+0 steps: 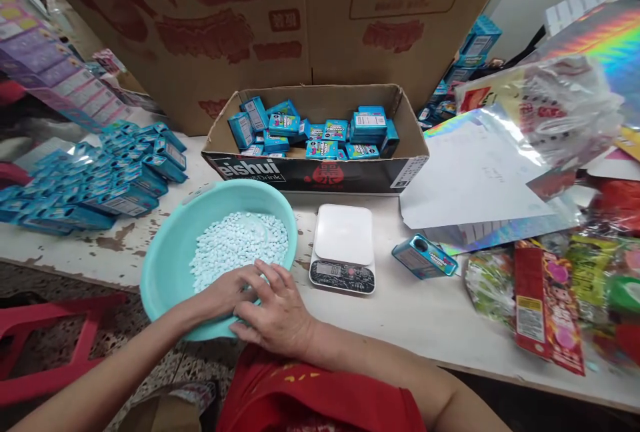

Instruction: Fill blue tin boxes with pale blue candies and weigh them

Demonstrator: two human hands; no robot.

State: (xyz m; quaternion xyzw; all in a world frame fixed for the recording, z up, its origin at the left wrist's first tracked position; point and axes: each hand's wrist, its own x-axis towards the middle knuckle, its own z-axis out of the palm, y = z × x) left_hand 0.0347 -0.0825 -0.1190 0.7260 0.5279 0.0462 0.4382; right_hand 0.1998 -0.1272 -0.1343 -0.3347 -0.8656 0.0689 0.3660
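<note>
My left hand [227,292] rests over the near right side of a turquoise plastic basin [167,265]. Its fingers bend toward my right hand [280,315], whose curled fingers lie against them at the basin's rim. The fingertips of both hands are partly hidden, and I cannot make out anything between them. Inside the basin is a heap of small pale-blue candies [230,245]. To the right of my hands sits a white kitchen scale [344,235] with nothing on its plate. Further right, a small blue candy box [424,257] lies on its side, its round opening visible.
Behind the scale stands an open carton [320,175] holding several blue boxes. More blue boxes [115,182] are packed together at left. Plastic bags and white sheets [470,179] cover the right side, with candy packets [545,312] nearer. A red stool [60,345] stands below left.
</note>
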